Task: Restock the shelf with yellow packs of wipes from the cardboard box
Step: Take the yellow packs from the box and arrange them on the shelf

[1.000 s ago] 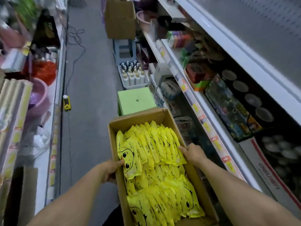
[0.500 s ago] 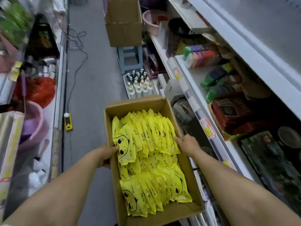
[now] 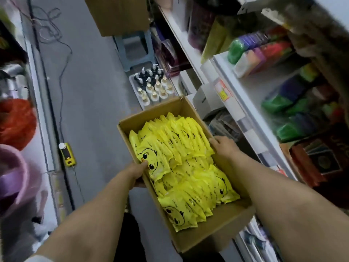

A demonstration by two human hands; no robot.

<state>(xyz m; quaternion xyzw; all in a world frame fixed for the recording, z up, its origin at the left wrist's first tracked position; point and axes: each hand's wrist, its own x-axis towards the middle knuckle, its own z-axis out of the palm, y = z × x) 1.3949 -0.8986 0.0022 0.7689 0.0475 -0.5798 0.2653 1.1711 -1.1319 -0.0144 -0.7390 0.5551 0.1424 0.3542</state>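
Between the two shelving runs, over the aisle floor, you carry the cardboard box (image 3: pixel 217 229) with both hands: your left hand (image 3: pixel 137 172) is clamped on the left wall, thumb over the rim and touching a duck-printed pack, and your right hand (image 3: pixel 223 144) is closed over the right wall. Yellow packs of wipes (image 3: pixel 181 163) fill the box in two leaning rows, none out yet. Keep the box level, since those packs look slippery and the near row tilts toward you. Swing toward the white shelf (image 3: pixel 251 95) on your right and rest the box somewhere steady before you free a hand to pick. Mind the pump bottles (image 3: pixel 153 86) on the floor ahead.
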